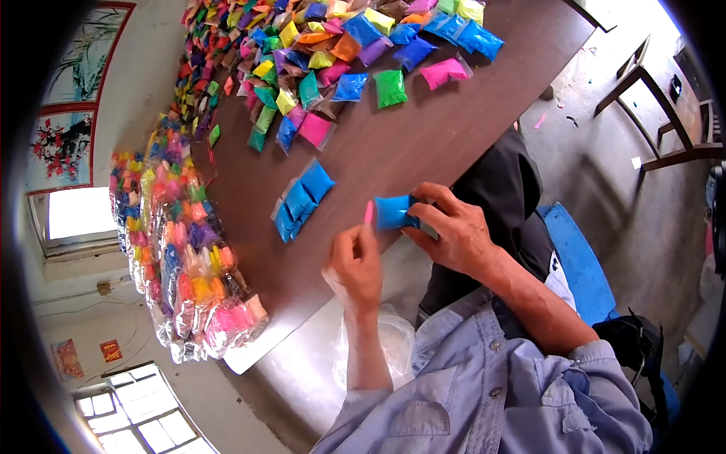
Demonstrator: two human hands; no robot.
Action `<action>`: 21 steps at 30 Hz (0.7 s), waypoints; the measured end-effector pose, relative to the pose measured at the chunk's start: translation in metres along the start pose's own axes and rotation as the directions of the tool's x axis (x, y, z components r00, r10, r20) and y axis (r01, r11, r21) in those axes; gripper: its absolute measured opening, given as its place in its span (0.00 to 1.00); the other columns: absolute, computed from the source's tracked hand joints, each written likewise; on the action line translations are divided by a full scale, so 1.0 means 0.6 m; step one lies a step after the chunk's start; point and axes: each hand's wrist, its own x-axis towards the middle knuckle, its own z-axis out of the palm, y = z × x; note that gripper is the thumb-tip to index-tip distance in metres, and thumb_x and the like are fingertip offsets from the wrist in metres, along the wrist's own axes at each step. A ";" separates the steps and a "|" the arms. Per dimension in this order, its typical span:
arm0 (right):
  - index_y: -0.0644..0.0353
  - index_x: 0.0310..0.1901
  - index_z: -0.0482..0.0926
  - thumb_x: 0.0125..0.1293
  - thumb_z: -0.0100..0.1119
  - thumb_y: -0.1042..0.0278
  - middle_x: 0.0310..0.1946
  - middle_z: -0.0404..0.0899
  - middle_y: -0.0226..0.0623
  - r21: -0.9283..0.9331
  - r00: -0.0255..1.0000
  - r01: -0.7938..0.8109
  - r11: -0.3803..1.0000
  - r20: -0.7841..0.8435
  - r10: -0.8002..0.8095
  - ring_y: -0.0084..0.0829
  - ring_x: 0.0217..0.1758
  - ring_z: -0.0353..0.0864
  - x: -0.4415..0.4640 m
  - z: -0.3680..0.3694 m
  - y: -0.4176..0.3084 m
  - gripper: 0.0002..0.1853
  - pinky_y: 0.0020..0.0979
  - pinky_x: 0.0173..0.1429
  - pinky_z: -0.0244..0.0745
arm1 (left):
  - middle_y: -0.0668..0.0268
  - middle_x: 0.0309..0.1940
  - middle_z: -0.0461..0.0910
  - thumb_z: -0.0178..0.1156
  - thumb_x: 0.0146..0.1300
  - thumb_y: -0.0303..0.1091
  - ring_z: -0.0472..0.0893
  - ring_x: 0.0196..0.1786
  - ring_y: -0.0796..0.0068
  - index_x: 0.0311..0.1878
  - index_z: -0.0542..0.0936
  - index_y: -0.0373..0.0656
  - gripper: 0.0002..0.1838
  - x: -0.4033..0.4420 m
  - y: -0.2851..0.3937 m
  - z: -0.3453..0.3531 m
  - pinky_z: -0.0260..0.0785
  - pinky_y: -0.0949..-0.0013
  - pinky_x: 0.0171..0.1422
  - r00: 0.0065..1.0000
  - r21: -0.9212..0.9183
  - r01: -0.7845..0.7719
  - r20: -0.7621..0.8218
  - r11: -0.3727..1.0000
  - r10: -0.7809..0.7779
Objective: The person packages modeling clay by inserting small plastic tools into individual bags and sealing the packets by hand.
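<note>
My right hand (454,231) pinches the end of a small clear packet with bright blue filling (392,213), held above the table's near edge. Beside it, my left hand (355,265) is closed around a thin pink stick (369,212), whose tip points up close to the packet's left end. Most of the stick is hidden in the fingers. On the tabletop beyond my left hand lies a short row of similar blue packets (302,200), touching one another.
A large heap of many-coloured packets (318,68) covers the far part of the brown table (363,151). Clear bags full of coloured packets (200,280) line the table's left side. A white plastic bag (378,344) hangs below my left forearm. A wooden chair (643,106) stands at right.
</note>
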 end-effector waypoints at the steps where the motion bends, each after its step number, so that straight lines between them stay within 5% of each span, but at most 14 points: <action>1: 0.56 0.45 0.80 0.52 0.78 0.70 0.53 0.78 0.38 0.002 1.000 0.000 1.000 0.005 0.000 0.37 0.37 0.86 -0.001 -0.001 -0.002 0.19 0.34 0.36 0.82 | 0.61 0.29 0.85 0.69 0.64 0.29 0.85 0.28 0.58 0.36 0.84 0.44 0.03 -0.002 0.010 0.004 0.75 0.60 0.31 1.000 0.001 0.005 0.000 1.000 -0.005; 4: 0.56 0.44 0.80 0.52 0.78 0.71 0.53 0.78 0.38 -0.002 1.000 -0.009 1.000 0.004 0.009 0.37 0.37 0.86 0.003 -0.001 -0.004 0.19 0.34 0.36 0.82 | 0.63 0.29 0.84 0.69 0.66 0.30 0.85 0.28 0.59 0.35 0.83 0.45 0.04 -0.004 0.031 0.020 0.74 0.61 0.31 0.990 0.010 -0.076 0.116 0.997 0.074; 12: 0.56 0.44 0.80 0.53 0.77 0.72 0.53 0.78 0.38 0.024 1.000 0.000 1.000 -0.017 0.000 0.38 0.37 0.86 0.000 0.002 0.000 0.18 0.33 0.37 0.82 | 0.61 0.28 0.84 0.67 0.65 0.28 0.84 0.29 0.61 0.35 0.83 0.42 0.03 0.015 -0.027 0.005 0.74 0.61 0.33 0.994 0.005 0.068 0.088 0.998 -0.069; 21: 0.56 0.44 0.81 0.54 0.76 0.72 0.53 0.79 0.39 0.033 1.000 -0.018 0.999 0.007 0.017 0.38 0.37 0.86 -0.001 -0.002 0.000 0.17 0.34 0.37 0.82 | 0.60 0.29 0.84 0.69 0.66 0.30 0.85 0.29 0.58 0.37 0.83 0.44 0.03 -0.002 0.020 0.019 0.74 0.60 0.31 0.995 -0.044 -0.029 0.099 0.999 0.033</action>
